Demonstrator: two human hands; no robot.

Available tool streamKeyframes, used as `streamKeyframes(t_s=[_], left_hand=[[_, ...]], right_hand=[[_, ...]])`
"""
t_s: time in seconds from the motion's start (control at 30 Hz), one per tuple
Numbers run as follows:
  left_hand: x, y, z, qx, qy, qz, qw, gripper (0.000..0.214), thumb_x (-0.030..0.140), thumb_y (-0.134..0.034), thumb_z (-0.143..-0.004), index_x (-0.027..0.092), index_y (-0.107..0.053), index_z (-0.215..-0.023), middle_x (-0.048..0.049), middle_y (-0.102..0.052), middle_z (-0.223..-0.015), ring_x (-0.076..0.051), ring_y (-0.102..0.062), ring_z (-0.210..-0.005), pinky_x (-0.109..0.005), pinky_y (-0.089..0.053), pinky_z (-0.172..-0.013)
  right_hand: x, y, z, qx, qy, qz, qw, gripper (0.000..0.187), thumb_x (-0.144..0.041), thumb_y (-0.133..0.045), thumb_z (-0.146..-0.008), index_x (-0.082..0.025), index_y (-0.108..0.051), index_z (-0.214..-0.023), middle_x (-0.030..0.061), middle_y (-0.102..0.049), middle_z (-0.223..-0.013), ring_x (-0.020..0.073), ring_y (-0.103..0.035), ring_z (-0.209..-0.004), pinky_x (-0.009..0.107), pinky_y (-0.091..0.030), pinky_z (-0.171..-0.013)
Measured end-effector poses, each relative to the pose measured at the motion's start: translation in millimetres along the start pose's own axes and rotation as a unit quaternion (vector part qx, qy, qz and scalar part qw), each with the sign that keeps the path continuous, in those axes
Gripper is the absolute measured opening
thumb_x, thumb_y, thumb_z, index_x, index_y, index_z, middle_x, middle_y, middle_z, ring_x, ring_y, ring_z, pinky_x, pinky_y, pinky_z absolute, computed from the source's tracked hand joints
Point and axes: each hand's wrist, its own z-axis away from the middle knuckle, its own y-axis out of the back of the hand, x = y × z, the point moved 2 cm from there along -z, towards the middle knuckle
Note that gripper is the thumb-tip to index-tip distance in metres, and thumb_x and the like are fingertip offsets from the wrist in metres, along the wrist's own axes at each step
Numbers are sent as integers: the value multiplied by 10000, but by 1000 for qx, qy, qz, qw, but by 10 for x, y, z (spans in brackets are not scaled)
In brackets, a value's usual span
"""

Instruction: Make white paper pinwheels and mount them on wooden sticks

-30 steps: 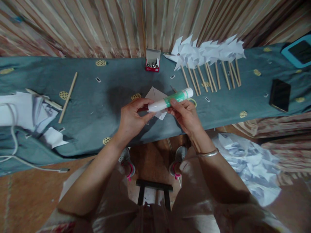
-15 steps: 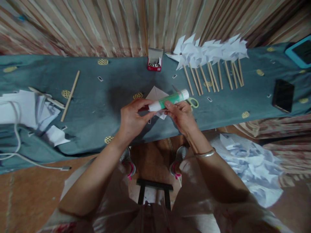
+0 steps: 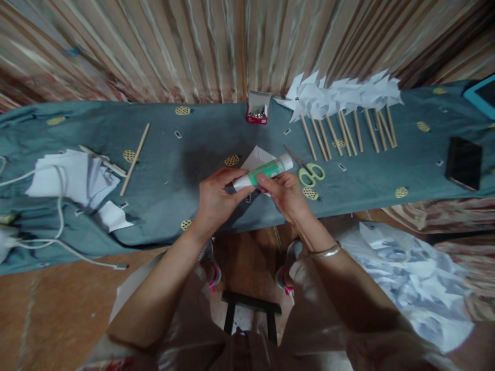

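A white and green glue stick [image 3: 266, 171] is held in both hands over the table's near edge. My left hand [image 3: 217, 198] is closed round its white cap end. My right hand [image 3: 285, 195] grips the green body, fingers wrapped round it. Under the tube lies a folded white paper square [image 3: 258, 157] on the blue-green cloth. Green-handled scissors [image 3: 308, 170] lie just right of the hands.
A row of white paper pinwheels on wooden sticks [image 3: 344, 108] lies at the back right. A small red box of pins [image 3: 258, 109] stands at the back. Paper sheets [image 3: 75, 175], a white cable and a loose stick [image 3: 134, 158] are left; a black phone [image 3: 464, 163] right. Paper scraps [image 3: 410, 268] cover the floor.
The view has shifted, so everything sits a little lower and to the right. The hands still hold the glue stick, now drawn slightly closer together, with the scissors uncovered.
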Motion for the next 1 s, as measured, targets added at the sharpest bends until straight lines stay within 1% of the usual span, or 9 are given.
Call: streamKeyframes(t_s=[0.13, 0.3, 0.4, 0.5, 0.6, 0.67, 0.73, 0.87, 1.0], left_hand=[[-71, 79, -26, 11, 31, -8, 999, 270, 344, -795, -744, 188, -761, -962, -48, -765, -921, -168, -695, -775, -266, -541, -689], [-378, 492, -126, 101, 89, -111, 985, 232, 318, -786, -727, 202, -755, -926, -19, -754, -864, -156, -664, -711, -269, -507, -638], [-600, 750, -171, 127, 98, -182, 970, 219, 318, -772, -741, 200, -744, -924, 5, -732, -812, -147, -631, -669, -279, -483, -615], [-683, 819, -190, 87, 66, -236, 965, 250, 368, -757, -789, 203, -726, -974, 6, -734, -892, -186, -653, -797, -353, -529, -741], [-528, 644, -161, 83, -30, -301, 949, 500, 406, -816, -756, 189, -661, -1179, -64, -697, -1210, -307, -591, -1151, -514, -478, -1007], [-355, 387, -112, 14, -112, -311, 944, 506, 394, -796, -784, 205, -635, -1225, -83, -665, -1298, -313, -575, -1192, -505, -486, -1011], [-190, 106, -45, -70, -192, -308, 929, 372, 300, -734, -846, 178, -654, -1188, -109, -679, -1282, -308, -584, -1191, -477, -506, -981], [-45, -231, 15, -141, -223, -301, 916, 236, 227, -587, -941, 186, -684, -1152, -94, -718, -1216, -278, -603, -1186, -451, -490, -988], [-71, -284, -25, -142, -230, -299, 915, 238, 245, -538, -968, 158, -704, -1115, -119, -742, -1129, -270, -648, -1087, -436, -492, -941]], right_hand=[[20, -16, -12, 7, 21, 47, 999, 427, -584, -853, -591, -208, -666, -673, -19, -667, -642, 128, -594, -603, 275, -514, -601], [-20, 270, -8, 50, 101, 123, 986, 365, -505, -783, -736, -233, -680, -956, 29, -754, -909, 149, -671, -758, 289, -537, -690], [-83, 486, 41, 81, 161, 269, 946, 233, -412, -690, -841, -216, -697, -966, 48, -744, -902, 180, -684, -794, 328, -542, -739], [-116, 587, 105, 65, 204, 426, 879, 222, -338, -611, -897, -204, -716, -1040, 65, -747, -895, 217, -687, -805, 384, -555, -784], [-108, 588, 152, 29, 255, 505, 824, 259, -282, -556, -929, -188, -702, -1121, 107, -758, -1052, 268, -682, -982, 451, -542, -910], [-90, 573, 167, 7, 273, 530, 803, 280, -250, -520, -946, -187, -685, -1164, 117, -743, -1159, 282, -657, -1090, 479, -520, -976], [-75, 564, 176, -12, 279, 543, 792, 299, -226, -497, -954, -181, -674, -1191, 121, -726, -1218, 284, -638, -1145, 493, -505, -1013], [-58, 568, 194, -37, 276, 547, 789, 318, -206, -483, -955, -160, -673, -1205, 134, -702, -1273, 287, -616, -1193, 510, -482, -1058], [-48, 583, 195, -39, 269, 539, 797, 314, -196, -491, -943, -182, -686, -1189, 120, -699, -1280, 289, -612, -1196, 534, -461, -1079]])
